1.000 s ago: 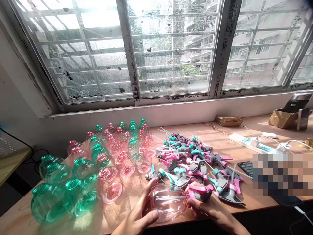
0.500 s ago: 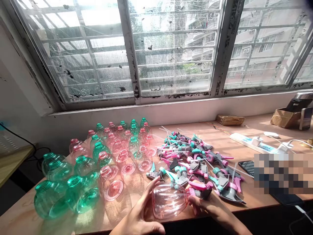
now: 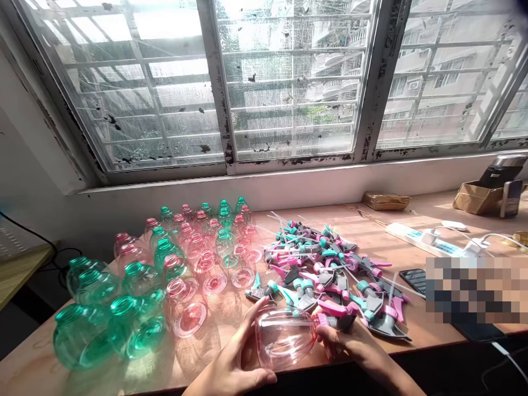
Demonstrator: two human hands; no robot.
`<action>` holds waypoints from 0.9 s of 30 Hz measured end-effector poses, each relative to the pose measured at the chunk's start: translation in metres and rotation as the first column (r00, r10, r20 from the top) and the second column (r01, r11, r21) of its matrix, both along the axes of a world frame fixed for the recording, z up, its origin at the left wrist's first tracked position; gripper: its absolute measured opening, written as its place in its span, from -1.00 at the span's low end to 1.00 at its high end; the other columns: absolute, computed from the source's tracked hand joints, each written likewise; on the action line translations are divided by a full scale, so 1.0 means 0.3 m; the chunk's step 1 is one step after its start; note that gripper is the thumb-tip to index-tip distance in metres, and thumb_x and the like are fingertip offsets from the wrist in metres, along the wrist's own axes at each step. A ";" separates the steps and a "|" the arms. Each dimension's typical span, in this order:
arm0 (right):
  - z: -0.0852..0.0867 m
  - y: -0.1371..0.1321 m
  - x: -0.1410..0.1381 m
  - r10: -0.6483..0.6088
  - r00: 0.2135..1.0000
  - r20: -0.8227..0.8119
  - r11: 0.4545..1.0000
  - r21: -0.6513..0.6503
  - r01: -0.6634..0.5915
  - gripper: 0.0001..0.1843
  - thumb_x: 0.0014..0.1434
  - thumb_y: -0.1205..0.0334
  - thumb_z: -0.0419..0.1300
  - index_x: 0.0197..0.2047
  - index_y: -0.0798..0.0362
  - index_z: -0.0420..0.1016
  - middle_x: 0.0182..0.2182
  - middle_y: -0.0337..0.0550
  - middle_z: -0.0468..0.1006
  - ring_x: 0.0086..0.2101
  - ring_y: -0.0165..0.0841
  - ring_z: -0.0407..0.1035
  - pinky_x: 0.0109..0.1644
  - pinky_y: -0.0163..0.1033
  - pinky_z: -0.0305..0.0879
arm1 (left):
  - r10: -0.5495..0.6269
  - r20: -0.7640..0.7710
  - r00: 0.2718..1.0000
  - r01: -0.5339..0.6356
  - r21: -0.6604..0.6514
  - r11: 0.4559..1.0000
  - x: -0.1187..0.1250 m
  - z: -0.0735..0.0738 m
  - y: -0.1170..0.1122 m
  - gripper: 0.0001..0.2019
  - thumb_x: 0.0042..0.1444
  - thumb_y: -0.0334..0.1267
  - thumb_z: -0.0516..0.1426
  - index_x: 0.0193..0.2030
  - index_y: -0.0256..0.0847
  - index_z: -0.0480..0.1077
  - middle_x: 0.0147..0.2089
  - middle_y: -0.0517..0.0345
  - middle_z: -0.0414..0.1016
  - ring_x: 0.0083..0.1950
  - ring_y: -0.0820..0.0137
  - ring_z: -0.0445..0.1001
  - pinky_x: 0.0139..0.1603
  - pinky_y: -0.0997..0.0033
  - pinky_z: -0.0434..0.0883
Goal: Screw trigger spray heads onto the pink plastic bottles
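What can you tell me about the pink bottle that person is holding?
The pink bottle is clear, rounded plastic, lying on its side over the near edge of the table, neck pointing right. A pink and grey spray head sits at its neck. The left hand cups its base; the right hand grips the neck end.

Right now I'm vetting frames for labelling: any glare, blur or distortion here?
Head view: sunlight blows out the top of the barred window; the wide lens bows its frame; green and pink tints spill onto the wooden table; a pixelated block masks the right; the clear pink plastic bottle between left hand and right hand is sharp.
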State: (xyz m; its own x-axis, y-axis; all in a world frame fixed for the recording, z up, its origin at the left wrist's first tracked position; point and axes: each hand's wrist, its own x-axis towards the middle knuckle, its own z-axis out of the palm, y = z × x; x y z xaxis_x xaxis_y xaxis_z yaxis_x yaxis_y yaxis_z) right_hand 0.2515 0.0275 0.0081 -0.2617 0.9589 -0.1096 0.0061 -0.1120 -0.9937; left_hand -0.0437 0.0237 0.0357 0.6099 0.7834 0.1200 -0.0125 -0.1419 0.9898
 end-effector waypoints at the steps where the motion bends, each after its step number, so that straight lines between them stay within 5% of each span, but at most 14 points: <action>1: -0.005 0.002 0.000 0.004 1.000 -0.016 1.000 -0.011 -0.005 -0.45 0.09 -0.30 0.35 -0.43 0.09 0.57 -0.57 -0.21 0.53 -0.49 -0.29 0.40 -0.30 -0.15 0.33 | 0.001 0.014 1.000 -0.001 -0.003 1.000 0.002 0.002 -0.002 -0.04 0.10 -0.10 0.40 0.51 0.15 -0.06 0.62 0.07 -0.09 0.60 -0.06 -0.15 0.57 -0.17 -0.11; 6: -0.002 -0.003 0.000 0.051 0.998 -0.038 0.998 -0.022 -0.052 -0.47 0.11 -0.26 0.36 -0.38 0.12 0.58 -0.58 -0.21 0.52 -0.50 -0.31 0.36 -0.39 -0.22 0.21 | -0.040 0.076 0.996 0.046 -0.081 0.996 0.008 0.025 -0.011 -0.03 0.06 -0.03 0.40 0.51 0.20 -0.05 0.60 0.12 -0.02 0.58 -0.08 -0.06 0.55 -0.15 -0.04; 10: 0.020 -0.009 -0.002 0.044 0.999 -0.028 0.998 0.034 -0.043 -0.50 0.12 -0.24 0.35 -0.40 0.08 0.55 -0.55 -0.21 0.53 -0.48 -0.29 0.38 -0.35 -0.21 0.25 | 0.041 0.005 0.999 -0.040 -0.063 0.997 -0.001 0.024 -0.010 -0.29 0.27 -0.02 0.24 0.48 0.24 0.04 0.61 0.25 -0.06 0.61 0.02 -0.19 0.58 -0.15 -0.15; 17: 0.003 0.000 -0.004 0.048 0.998 -0.037 0.999 -0.002 -0.048 -0.46 0.10 -0.29 0.35 -0.43 0.09 0.54 -0.59 -0.23 0.50 -0.51 -0.30 0.38 -0.39 -0.23 0.22 | 0.018 0.024 1.000 -0.017 -0.019 1.000 -0.002 -0.007 0.005 -0.01 0.05 -0.17 0.43 0.51 0.15 -0.03 0.60 0.07 -0.03 0.59 -0.09 -0.09 0.56 -0.21 -0.09; 24: 0.014 -0.005 -0.012 0.036 0.998 -0.047 0.999 0.015 -0.035 -0.46 0.10 -0.28 0.35 -0.47 0.09 0.52 -0.58 -0.22 0.51 -0.52 -0.33 0.39 -0.37 -0.22 0.25 | -0.009 0.053 0.999 0.012 -0.047 0.999 -0.002 -0.014 0.004 0.01 -0.03 -0.18 0.48 0.47 0.23 0.03 0.60 0.14 -0.02 0.59 -0.07 -0.08 0.56 -0.15 -0.07; 27: 0.019 -0.009 -0.012 0.031 0.998 -0.047 1.000 0.006 -0.031 -0.45 0.07 -0.30 0.36 -0.47 0.08 0.52 -0.57 -0.22 0.51 -0.53 -0.33 0.37 -0.37 -0.20 0.29 | -0.030 0.077 0.997 0.036 -0.081 0.996 0.002 0.009 -0.002 -0.13 0.12 -0.04 0.36 0.48 0.16 0.03 0.59 0.11 0.02 0.58 -0.08 -0.06 0.56 -0.19 -0.07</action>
State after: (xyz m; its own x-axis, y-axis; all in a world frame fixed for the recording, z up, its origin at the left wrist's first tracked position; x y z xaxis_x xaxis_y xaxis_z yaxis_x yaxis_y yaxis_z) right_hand 0.2480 0.0248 0.0139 -0.2959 0.9509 -0.0910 -0.0372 -0.1067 -0.9936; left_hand -0.0431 0.0231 0.0384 0.6271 0.7721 0.1027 -0.0915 -0.0580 0.9941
